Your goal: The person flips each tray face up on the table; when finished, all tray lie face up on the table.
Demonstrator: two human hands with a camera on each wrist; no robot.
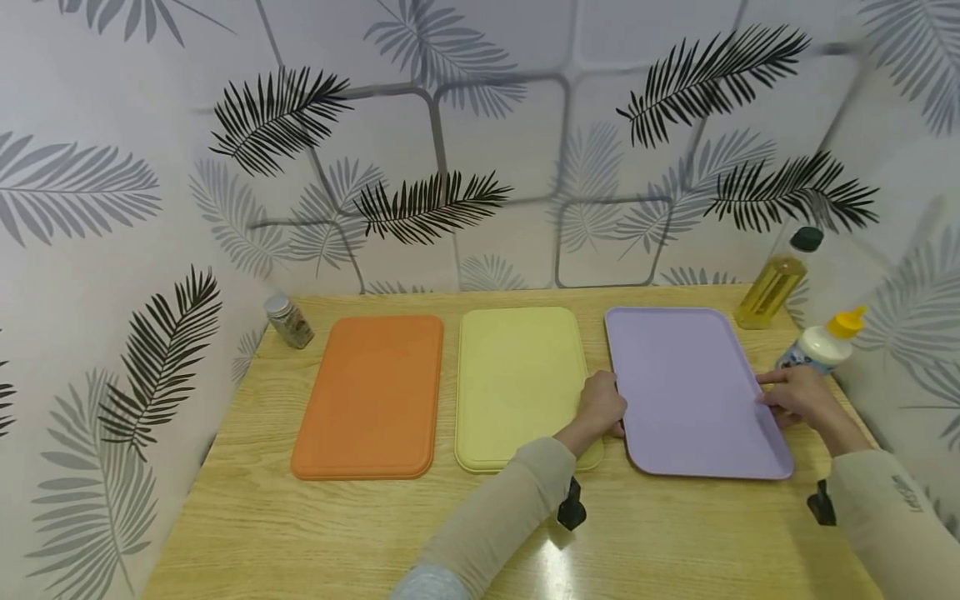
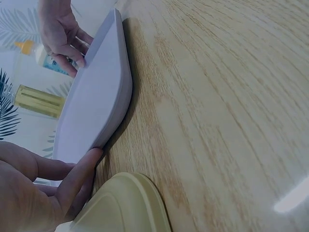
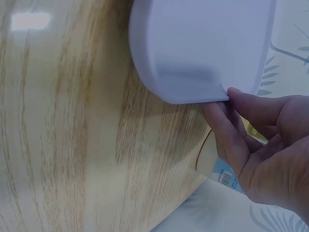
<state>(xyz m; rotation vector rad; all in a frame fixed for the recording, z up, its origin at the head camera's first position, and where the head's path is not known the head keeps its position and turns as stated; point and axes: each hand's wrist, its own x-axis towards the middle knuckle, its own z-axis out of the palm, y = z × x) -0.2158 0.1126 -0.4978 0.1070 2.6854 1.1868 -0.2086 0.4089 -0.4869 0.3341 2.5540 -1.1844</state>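
Observation:
A shallow purple tray (image 1: 690, 392) lies at the right of the wooden table, its rim close over the surface. My left hand (image 1: 600, 404) grips its left edge, reaching over the right side of a yellow tray (image 1: 517, 383). At the opposite edge my right hand (image 1: 802, 396) pinches the rim; in the right wrist view the thumb (image 3: 248, 104) is on top and the other fingers are underneath. The left wrist view shows the left thumb (image 2: 82, 174) against the purple tray's side, with that hand's other fingers partly hidden.
An orange tray (image 1: 371, 396) lies left of the yellow one. A small spice jar (image 1: 288, 321) stands at the back left. Behind the right hand are a white bottle with a yellow nozzle (image 1: 821, 343) and a bottle of yellow oil (image 1: 772, 287). Patterned walls border the table (image 1: 300, 533).

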